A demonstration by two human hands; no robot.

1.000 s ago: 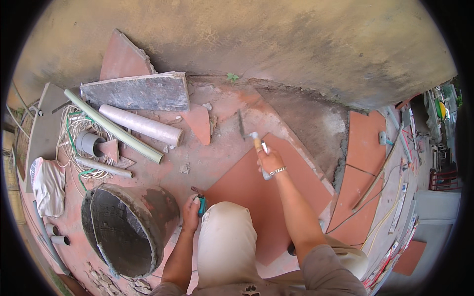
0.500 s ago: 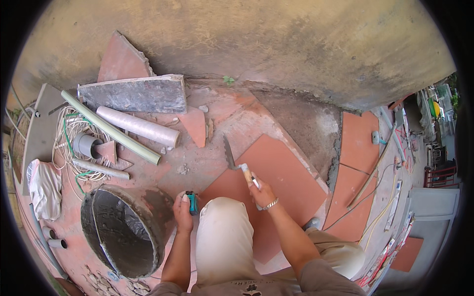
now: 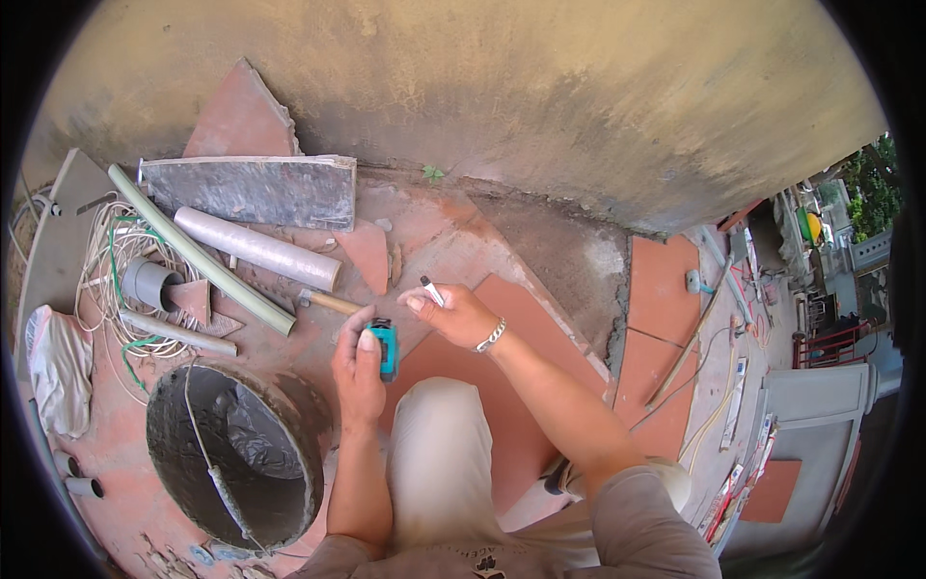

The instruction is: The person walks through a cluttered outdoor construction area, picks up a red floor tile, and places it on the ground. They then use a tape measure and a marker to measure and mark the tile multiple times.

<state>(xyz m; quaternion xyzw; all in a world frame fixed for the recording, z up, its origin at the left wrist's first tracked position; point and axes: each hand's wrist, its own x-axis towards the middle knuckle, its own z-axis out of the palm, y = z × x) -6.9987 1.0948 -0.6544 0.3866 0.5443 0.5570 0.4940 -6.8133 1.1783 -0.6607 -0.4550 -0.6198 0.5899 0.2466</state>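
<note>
Teal tape measure (image 3: 388, 352) gripped in left hand (image 3: 358, 378), at 10 o'clock of knee (image 3: 439, 415). From it: marker (image 3: 435, 292) pinched by right hand (image 3: 465, 316), 1 o'clock; tile (image 3: 511, 415) overhung by right forearm (image 3: 559, 402), far corner uncovered, 2 o'clock; bucket rim (image 3: 314, 454), 8 o'clock; floor (image 3: 429, 241) bounded by wall (image 3: 482, 96), 12 o'clock.

Light lettering arches across the front of the wearer's grey-brown T-shirt (image 3: 434, 562), above a dark printed emblem (image 3: 489, 567); the lower edge of the view cuts it short. Marks on the long red-and-white packs (image 3: 741, 482) are too small to read.
</note>
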